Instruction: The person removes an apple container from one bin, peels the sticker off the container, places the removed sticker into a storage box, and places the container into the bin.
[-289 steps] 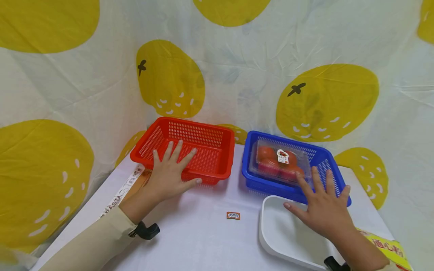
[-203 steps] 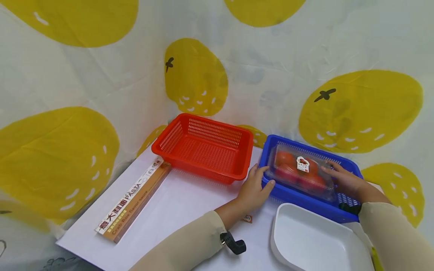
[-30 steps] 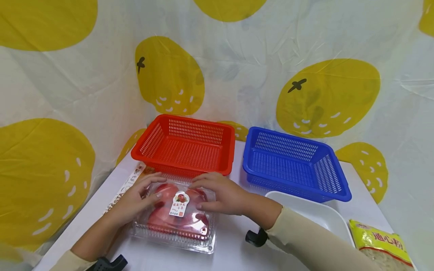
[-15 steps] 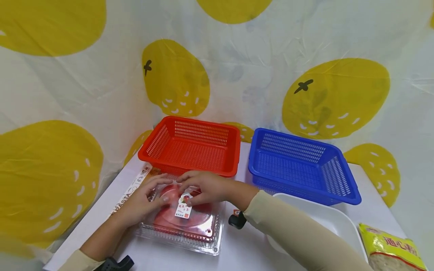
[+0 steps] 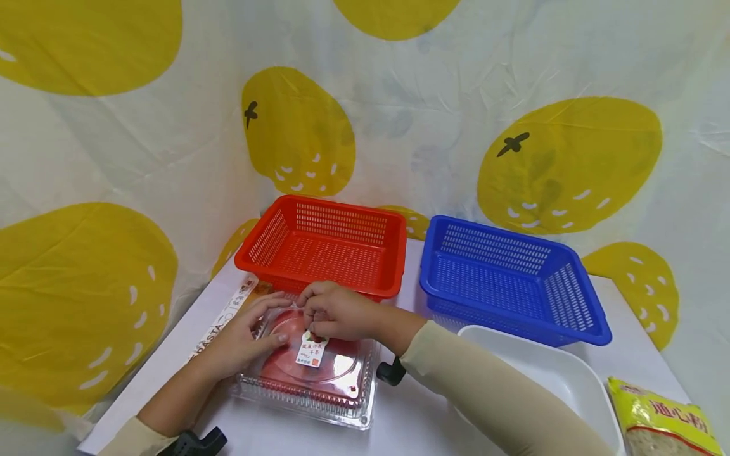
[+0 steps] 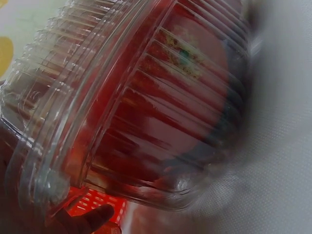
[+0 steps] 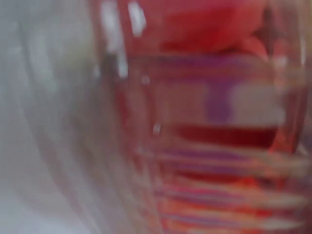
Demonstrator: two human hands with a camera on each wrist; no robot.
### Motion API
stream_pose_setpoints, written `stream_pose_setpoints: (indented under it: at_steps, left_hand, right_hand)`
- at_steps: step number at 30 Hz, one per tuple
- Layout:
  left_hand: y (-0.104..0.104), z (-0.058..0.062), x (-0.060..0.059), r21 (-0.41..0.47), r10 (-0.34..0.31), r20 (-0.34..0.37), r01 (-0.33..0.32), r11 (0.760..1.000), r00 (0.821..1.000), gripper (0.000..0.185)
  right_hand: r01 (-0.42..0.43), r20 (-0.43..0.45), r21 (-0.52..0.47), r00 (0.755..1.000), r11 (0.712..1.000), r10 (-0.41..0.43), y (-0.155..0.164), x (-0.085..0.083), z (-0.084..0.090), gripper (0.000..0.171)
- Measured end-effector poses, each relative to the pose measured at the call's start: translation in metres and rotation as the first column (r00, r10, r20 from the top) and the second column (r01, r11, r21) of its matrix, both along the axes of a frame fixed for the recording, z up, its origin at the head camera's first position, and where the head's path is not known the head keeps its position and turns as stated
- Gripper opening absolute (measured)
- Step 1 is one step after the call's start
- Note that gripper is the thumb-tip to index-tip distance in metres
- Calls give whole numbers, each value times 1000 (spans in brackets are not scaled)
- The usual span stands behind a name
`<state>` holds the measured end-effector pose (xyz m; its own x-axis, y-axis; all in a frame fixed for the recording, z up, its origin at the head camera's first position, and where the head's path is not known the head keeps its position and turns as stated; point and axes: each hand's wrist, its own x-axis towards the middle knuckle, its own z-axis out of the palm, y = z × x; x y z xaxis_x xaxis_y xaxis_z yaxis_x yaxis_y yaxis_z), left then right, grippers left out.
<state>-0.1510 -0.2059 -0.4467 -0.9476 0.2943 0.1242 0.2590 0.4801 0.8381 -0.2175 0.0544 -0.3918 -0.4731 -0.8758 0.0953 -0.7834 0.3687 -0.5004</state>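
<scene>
A clear plastic fruit box (image 5: pixel 308 396) with round red fruit (image 6: pixel 180 97) inside lies on the table in the head view, its lid down. My left hand (image 5: pixel 242 339) holds its far left corner, fingers over the rim and thumb on the lid. One dark fingertip (image 6: pixel 100 214) shows below the rim in the left wrist view. My right hand (image 5: pixel 345 313) curls over the lid's far part. Its thumb and fingertips come together at the top end of the white label (image 5: pixel 310 353), and they hide that end. The right wrist view is blurred.
Behind the box stands a red basket (image 5: pixel 342 285), with a blue basket (image 5: pixel 485 304) to its right. A white tray (image 5: pixel 593 380) sits partly under the right sleeve. At the right lies a yellow bag (image 5: pixel 664 408); a pasta box (image 5: pixel 228 310) is at the left.
The fruit box has come out of the blue basket to the front of the red one. In the last second my right hand slid left over the lid and its fingers drew together at the label.
</scene>
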Motion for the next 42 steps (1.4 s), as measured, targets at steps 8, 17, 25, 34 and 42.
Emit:
stream_pose_setpoints:
  at_steps: [8,17,25,34,42]
  left_hand:
    - [-1,3,1,3,-11,25,11,1000,1000,62]
    - [-1,1,1,-9,12,61,-12,1000,998,64]
    - [-1,2,1,-8,19,84,-18,1000,996,65]
    - [-3,2,3,-12,26,89,-25,1000,996,64]
    - [-2,5,3,-7,25,108,-24,1000,994,66]
  right_hand:
    - [-36,105,39,994,999,32,10,14,20,11]
    - [-81,408,-90,906,993,111,57,34,56,11]
    - [-49,529,-126,842,991,109,128,38,64,12]
    - [40,512,-119,858,992,27,195,38,61,12]
    - [126,549,-82,834,989,-61,255,45,53,15]
